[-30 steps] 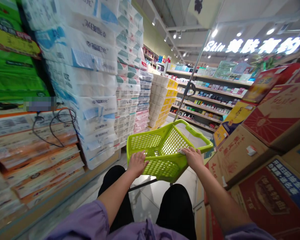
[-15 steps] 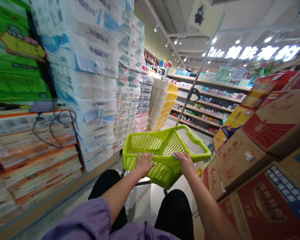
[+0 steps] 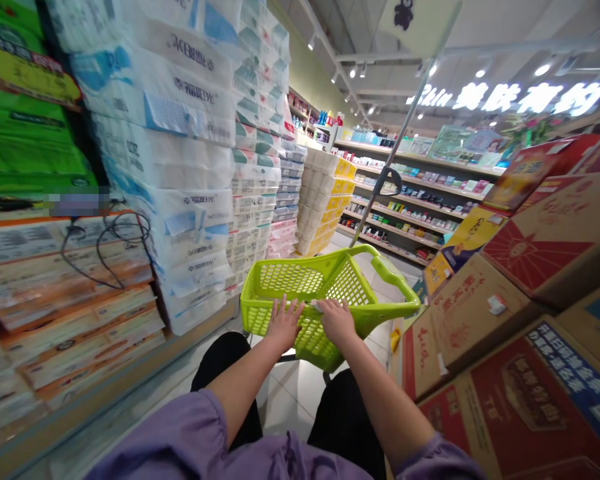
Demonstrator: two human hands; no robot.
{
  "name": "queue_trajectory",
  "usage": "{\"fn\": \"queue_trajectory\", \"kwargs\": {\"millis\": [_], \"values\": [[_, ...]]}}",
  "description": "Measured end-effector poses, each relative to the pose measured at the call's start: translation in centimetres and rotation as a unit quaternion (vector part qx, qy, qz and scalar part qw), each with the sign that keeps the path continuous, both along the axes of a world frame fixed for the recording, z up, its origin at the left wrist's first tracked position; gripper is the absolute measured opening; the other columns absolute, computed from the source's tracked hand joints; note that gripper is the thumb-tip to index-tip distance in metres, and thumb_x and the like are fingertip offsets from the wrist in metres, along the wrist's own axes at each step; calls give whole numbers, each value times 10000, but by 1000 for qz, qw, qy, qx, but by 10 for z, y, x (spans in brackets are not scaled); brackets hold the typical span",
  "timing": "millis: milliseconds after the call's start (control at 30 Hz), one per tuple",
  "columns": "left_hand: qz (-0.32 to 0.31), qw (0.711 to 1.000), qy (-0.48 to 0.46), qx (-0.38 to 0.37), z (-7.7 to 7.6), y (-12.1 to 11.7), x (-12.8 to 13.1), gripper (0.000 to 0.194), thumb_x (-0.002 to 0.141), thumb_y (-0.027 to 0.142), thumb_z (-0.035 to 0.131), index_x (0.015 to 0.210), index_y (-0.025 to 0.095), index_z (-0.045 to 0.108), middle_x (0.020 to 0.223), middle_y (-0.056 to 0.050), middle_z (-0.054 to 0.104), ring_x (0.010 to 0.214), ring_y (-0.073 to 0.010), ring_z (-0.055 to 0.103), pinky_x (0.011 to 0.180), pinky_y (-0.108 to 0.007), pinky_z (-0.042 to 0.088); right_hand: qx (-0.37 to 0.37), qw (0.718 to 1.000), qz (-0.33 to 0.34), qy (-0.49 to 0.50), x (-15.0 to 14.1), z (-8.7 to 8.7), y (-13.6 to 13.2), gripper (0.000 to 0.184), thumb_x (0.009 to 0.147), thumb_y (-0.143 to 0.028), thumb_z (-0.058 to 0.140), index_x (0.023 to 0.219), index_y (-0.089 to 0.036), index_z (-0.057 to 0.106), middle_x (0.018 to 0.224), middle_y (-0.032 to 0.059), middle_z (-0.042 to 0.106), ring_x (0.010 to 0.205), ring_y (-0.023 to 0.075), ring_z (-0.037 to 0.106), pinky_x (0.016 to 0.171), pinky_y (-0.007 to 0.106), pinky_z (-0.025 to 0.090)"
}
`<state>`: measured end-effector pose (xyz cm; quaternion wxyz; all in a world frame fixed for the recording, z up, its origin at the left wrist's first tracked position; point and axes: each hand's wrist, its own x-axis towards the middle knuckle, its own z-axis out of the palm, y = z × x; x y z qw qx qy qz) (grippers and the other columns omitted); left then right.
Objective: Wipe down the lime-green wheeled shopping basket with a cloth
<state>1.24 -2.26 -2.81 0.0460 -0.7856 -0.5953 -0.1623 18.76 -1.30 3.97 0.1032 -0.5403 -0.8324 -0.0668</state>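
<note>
A bright green plastic shopping cart [image 3: 260,313] with a perforated basket stands sideways in front of my knees. My left hand [image 3: 284,323] lies on its near side with the fingers spread, the fingertips reaching up to the rim; nothing shows in it. Just to the right, my right hand [image 3: 337,323] bends over the same rim. A small white tissue-like piece [image 3: 317,305] sticks out under its fingers, pressed on the rim; most of it is hidden. The cart's green handle [image 3: 397,283] rises at the right.
Tall stacks of wrapped paper packs [image 3: 190,153] stand on the left, beside orange-white packs [image 3: 105,320] with a black cable [image 3: 100,253]. Cardboard boxes [image 3: 480,313] close in on the right. A slanted pole [image 3: 380,180] rises behind the cart, before stocked shelves [image 3: 430,193].
My right hand has slid left along the rim with the white piece, closer to my left hand. My left hand and the cart have shifted only slightly.
</note>
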Motion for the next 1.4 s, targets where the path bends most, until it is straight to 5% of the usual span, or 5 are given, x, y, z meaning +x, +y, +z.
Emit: {"fn": "queue_trajectory", "kwargs": {"millis": [267,400,900,1267,1400], "values": [[10,1000,2,-12,2,-4,-5,632,877,344,504,1468,215,324,1522,-79,352,1436,-394,125,1164,-581,50,156,981,-115,10,147,38,3,345,817,-142,438,1073,-213,658,1157,62,664,1088,228,536,1017,359,311],[20,999,-5,-27,6,-6,1,630,876,359,490,1467,215,327,1523,-79,350,1441,-386,109,1161,-585,42,196,972,-113,57,169,36,10,342,787,-114,426,1021,-187,665,1092,78,679,1070,220,553,1002,346,347],[14,997,45,-58,15,-24,18,715,854,264,510,1505,201,222,1574,-88,231,1441,-411,64,1142,-613,66,0,997,47,69,-19,-24,-3,505,788,-86,465,1262,-223,576,1270,44,610,1215,224,453,1042,349,285],[11,997,48,-60,14,-14,20,771,821,248,537,1511,187,199,1576,-102,216,1433,-436,64,1130,-644,61,141,987,-67,-21,177,35,27,466,786,-90,461,1188,-245,640,1244,37,639,1147,222,541,963,349,382],[11,997,48,-66,13,-13,26,771,825,273,539,1512,192,200,1574,-92,230,1428,-442,85,1129,-641,77,149,981,-125,6,205,36,43,446,754,-73,453,1105,-221,686,1186,46,668,1138,213,557,964,328,400]]}}
